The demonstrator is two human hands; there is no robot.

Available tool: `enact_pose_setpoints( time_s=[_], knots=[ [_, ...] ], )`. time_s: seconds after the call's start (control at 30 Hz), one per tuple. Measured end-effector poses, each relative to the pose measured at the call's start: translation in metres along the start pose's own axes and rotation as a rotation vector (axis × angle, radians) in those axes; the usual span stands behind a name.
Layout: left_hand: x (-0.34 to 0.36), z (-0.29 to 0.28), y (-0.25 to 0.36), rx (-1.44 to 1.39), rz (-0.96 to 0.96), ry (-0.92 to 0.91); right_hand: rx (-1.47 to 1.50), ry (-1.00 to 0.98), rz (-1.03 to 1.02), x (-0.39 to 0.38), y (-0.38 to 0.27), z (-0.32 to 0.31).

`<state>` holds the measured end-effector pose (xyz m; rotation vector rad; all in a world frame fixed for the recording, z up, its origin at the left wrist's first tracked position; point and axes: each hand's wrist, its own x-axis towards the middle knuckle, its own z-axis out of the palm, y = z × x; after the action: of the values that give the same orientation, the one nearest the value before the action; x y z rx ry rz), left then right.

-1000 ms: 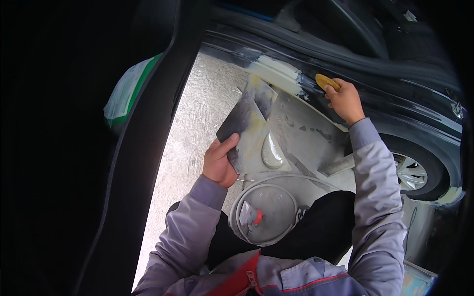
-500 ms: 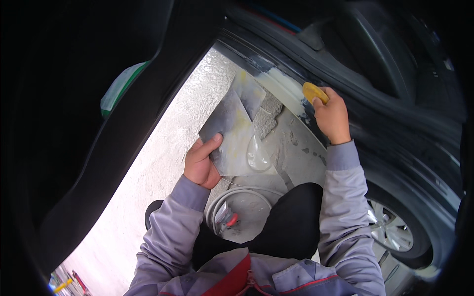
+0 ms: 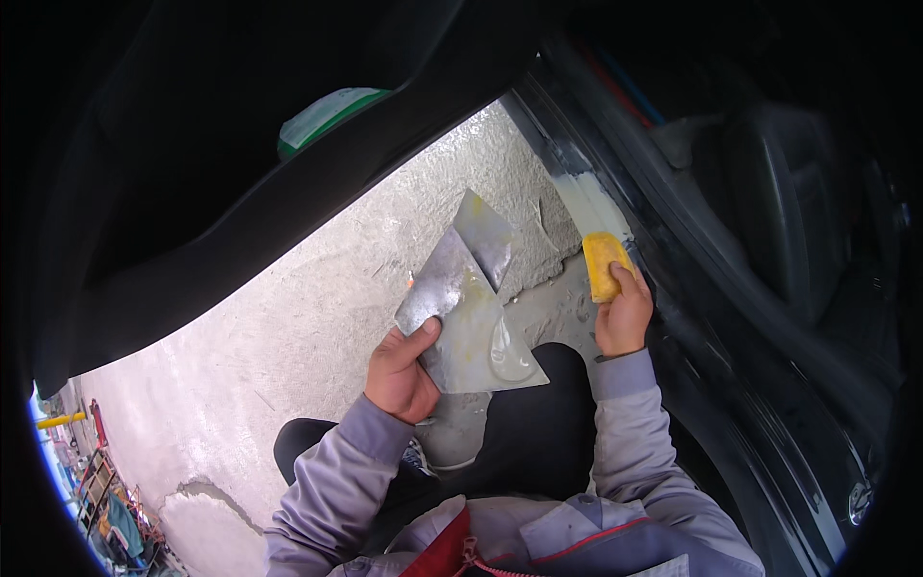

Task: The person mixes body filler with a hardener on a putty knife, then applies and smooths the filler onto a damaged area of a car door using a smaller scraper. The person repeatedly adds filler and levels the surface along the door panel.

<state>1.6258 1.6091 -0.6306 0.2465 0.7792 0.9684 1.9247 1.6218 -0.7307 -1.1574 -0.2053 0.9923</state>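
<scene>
My left hand (image 3: 399, 380) is closed on a grey metal mixing plate (image 3: 452, 332), thumb on its top face. A second sheet corner (image 3: 488, 231) sticks out past its far side. Yellow smears mark the plate, and a pale, glossy lump of putty (image 3: 510, 356) lies near its right corner. My right hand (image 3: 627, 313) grips a yellow putty spreader (image 3: 603, 264) by its near end, thumb on top. The spreader's far end is beside a cream putty patch (image 3: 591, 202) on the dark car sill (image 3: 546, 135); whether they touch I cannot tell.
An open dark car door (image 3: 260, 221) stretches across the left, with a green-and-white item (image 3: 332, 117) in it. The car's seat (image 3: 784, 202) shows on the right. Below lies rough concrete floor (image 3: 288, 327), with clutter (image 3: 111, 519) at lower left.
My view has turned, so the door and sill sit differently. My right hand has come lower with the spreader, whose broad yellow face now shows. The left hand still holds the plate.
</scene>
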Motion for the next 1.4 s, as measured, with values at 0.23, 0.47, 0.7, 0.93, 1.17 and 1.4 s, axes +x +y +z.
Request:
enact_pose_setpoints(
  time_s=[0.23,0.47,0.7,0.93,1.17,1.4],
  knots=[
    [0.027,-0.057,-0.022,-0.101,-0.079,-0.052,-0.064,-0.098,0.026,-0.02,-0.006,-0.001],
    [0.079,-0.101,-0.022,-0.173,-0.192,-0.167,-0.49,0.006,-0.191,-0.06,-0.022,0.006],
    [0.082,-0.125,-0.01,-0.189,-0.108,-0.178,-1.296,-0.123,-0.536,-0.052,-0.055,0.05],
    [0.07,-0.145,0.004,-0.203,-0.093,-0.166,-1.719,-0.341,-0.752,0.01,0.001,0.036],
    [0.035,-0.166,0.031,-0.153,0.049,-0.013,-1.887,-0.303,-1.067,0.092,0.053,0.043],
    [0.009,-0.161,0.037,-0.09,0.131,0.027,-1.736,-0.37,-1.034,0.148,0.068,0.151]
  ],
)
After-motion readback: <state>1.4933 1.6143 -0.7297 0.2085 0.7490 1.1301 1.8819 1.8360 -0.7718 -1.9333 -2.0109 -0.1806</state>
